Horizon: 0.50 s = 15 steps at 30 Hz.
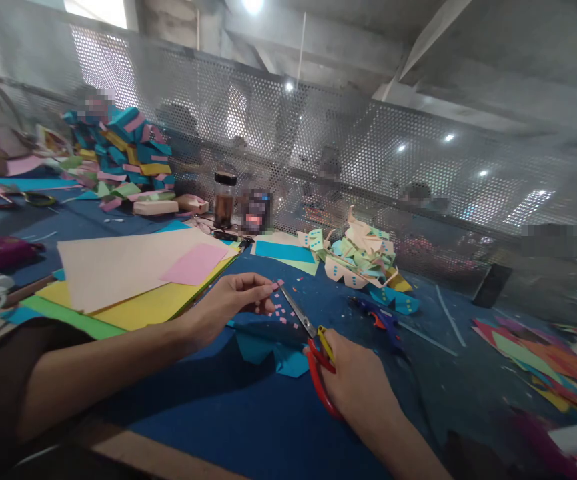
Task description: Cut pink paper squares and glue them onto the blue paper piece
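My left hand (pixel 248 295) is closed in a pinch on a small strip of pink paper (pixel 275 287). My right hand (pixel 355 373) grips a pair of scissors (pixel 302 319) with red and yellow handles. The blade tips reach up to the pink strip, near my left fingertips. Several tiny pink paper squares (pixel 283 320) lie scattered on the blue tabletop (pixel 208 413) below. A folded blue paper piece (pixel 273 353) rests on the table between my two hands, in front of the scissors.
Sheets of coloured paper (pixel 113 270) lie at left. A pile of folded paper pieces (pixel 358 250) and a blue glue gun (pixel 378 320) are at right. A jar (pixel 225 201) stands before the perforated metal screen (pixel 318 133). More coloured paper (pixel 543 353) lies far right.
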Tool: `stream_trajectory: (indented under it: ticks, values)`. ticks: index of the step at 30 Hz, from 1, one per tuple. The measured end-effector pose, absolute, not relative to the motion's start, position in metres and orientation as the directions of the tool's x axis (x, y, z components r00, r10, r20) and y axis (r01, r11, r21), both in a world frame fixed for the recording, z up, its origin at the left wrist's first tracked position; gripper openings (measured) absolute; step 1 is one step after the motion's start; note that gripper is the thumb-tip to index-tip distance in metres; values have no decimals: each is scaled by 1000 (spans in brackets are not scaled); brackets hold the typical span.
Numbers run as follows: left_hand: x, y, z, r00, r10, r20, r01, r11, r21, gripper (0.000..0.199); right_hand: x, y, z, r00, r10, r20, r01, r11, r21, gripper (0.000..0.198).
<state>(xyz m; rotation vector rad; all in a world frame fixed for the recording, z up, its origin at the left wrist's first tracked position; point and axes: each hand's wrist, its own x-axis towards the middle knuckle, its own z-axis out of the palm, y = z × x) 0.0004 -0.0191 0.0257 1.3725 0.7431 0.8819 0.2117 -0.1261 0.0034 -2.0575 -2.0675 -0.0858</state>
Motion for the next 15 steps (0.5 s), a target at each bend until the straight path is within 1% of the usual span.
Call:
stream_trajectory:
  ticks: [11,15]
  values:
    - [-1,-18,23,475,877,74,-75,-43,996,20,216,-126,-1,-41,956,290,993,72,-97,17]
    - [0,-18,24,475,877,77,-72,-48,996,21,216,-126,-1,-38,965,259,991,69,-112,15]
